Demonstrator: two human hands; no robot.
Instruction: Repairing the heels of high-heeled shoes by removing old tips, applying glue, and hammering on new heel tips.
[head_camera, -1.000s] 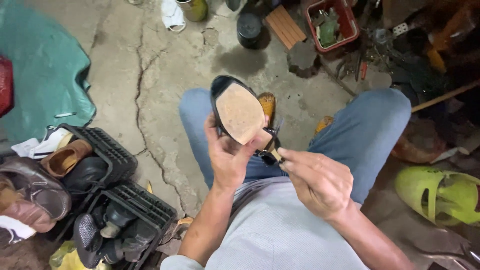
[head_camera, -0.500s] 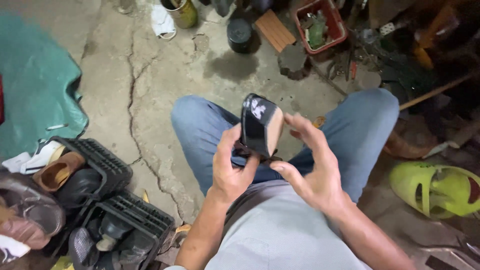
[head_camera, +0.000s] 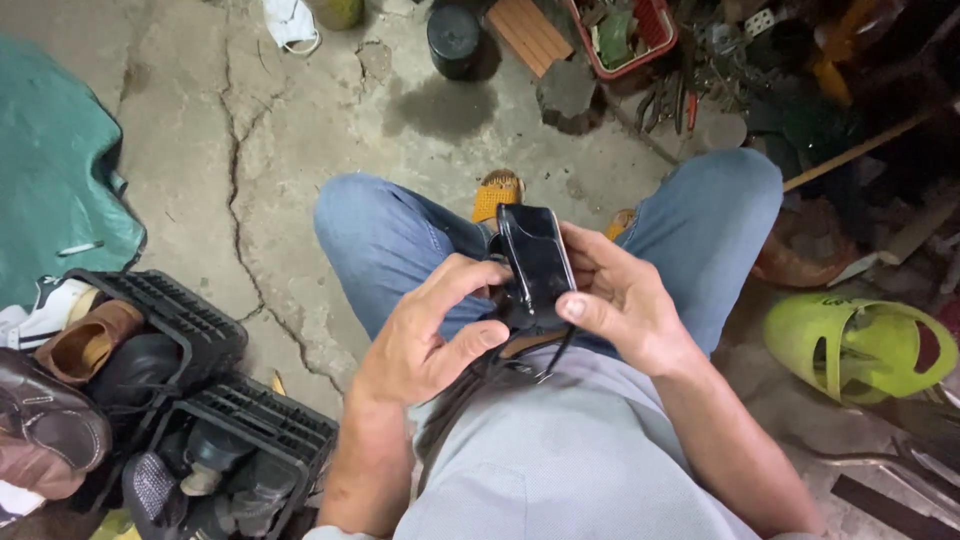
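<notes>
Head view, looking straight down on a seated person's lap: nearest lies the grey shirt front (head_camera: 560, 450), and just beyond it both hands meet over the thighs around a glossy black leather shoe (head_camera: 535, 262). The left hand (head_camera: 430, 335) comes in from the near left, its fingers curled around the shoe's near end, the thumb laid across below it and the fingertips pressing the left edge; it is closed on the shoe. The right hand (head_camera: 625, 300) comes in from the near right, with the thumb pressed on the shoe's near right corner and the other fingers wrapped behind its right side, so it too grips the shoe. The shoe sits between the two palms, touching both, with its long axis running near to far and tilted slightly left at the far end; the far end stands free of the fingers, above the gap between the knees. Dark laces or straps (head_camera: 500, 375) hang from its near end toward the shirt. Neither hand is clearly closer to it: both hold the near half. Blue denim trouser legs (head_camera: 390, 240) spread left and right, and a yellow sandal (head_camera: 497, 193) shows between them on the cracked concrete floor (head_camera: 230, 120). At the near left stand black plastic crates (head_camera: 200, 320) of worn shoes; at right lies a lime-green clog (head_camera: 860, 345). Farthest off are a dark round tin (head_camera: 453, 38) and a red basket (head_camera: 625, 30) of tools.
</notes>
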